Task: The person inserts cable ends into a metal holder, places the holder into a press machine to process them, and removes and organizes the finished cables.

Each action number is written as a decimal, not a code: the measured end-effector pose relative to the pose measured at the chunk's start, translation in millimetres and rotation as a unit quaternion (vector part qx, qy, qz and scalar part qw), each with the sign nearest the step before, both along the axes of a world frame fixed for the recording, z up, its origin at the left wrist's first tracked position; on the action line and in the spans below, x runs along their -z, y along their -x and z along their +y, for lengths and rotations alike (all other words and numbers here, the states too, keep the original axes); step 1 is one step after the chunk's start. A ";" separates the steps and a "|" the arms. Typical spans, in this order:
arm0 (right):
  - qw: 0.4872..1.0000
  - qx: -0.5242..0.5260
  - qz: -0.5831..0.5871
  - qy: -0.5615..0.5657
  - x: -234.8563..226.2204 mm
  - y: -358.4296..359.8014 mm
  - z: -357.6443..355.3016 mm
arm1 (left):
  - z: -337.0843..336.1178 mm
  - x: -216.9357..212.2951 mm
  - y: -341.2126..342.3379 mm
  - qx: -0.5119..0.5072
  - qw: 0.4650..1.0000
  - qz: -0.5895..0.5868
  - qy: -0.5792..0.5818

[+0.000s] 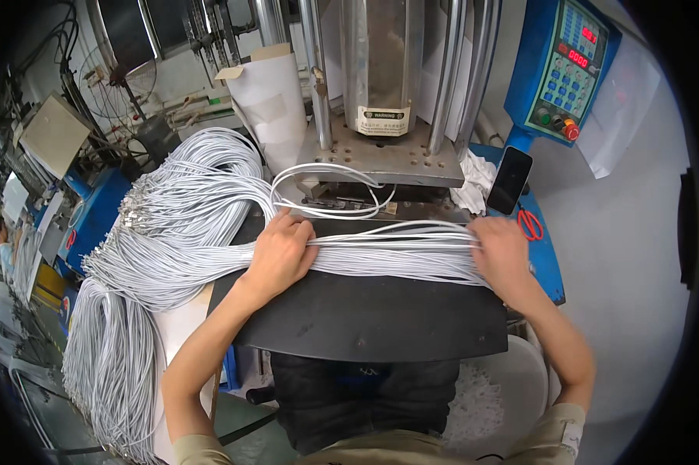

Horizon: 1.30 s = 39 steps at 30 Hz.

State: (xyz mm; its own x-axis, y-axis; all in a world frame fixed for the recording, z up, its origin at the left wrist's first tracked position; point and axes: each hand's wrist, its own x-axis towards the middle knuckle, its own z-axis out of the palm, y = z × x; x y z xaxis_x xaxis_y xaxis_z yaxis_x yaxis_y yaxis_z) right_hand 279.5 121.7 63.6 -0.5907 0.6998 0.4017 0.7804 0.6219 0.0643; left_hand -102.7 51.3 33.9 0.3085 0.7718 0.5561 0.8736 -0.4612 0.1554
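Observation:
A bundle of thin white cables (396, 260) lies stretched from side to side across a black board (365, 318) in front of me. My left hand (282, 252) is closed over the bundle at its left part, fingers curled around the strands. At the bundle's right end, my right hand (502, 252) grips the cables; its fingertips are slightly blurred and partly hidden. Some strands at the top bow up between both hands. Behind my left hand, a white cable loop (330, 169) arches over the edge of the press's metal base (388, 164).
Large piles of white cables (198, 182) fill the left side, with more cables (113, 364) hanging nearer me. A press ram (384, 62) stands ahead. On the right are a blue control box (562, 74), a phone (510, 180) and red scissors (530, 225). Below sits a pale bin (531, 380).

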 end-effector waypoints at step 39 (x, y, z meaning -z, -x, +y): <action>0.987 -0.008 0.148 -0.065 -3.7 -24.5 7.0 | -18.1 -46.4 -64.1 -0.069 0.851 -0.484 0.191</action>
State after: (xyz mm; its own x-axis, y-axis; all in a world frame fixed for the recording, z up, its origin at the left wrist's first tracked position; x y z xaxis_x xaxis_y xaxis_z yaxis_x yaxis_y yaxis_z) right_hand 304.0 128.8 67.3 -0.4445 0.6232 0.6435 0.7673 0.6356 -0.0855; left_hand -38.6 33.2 80.3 -0.2596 0.9451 0.1986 0.2918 -0.1193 0.9490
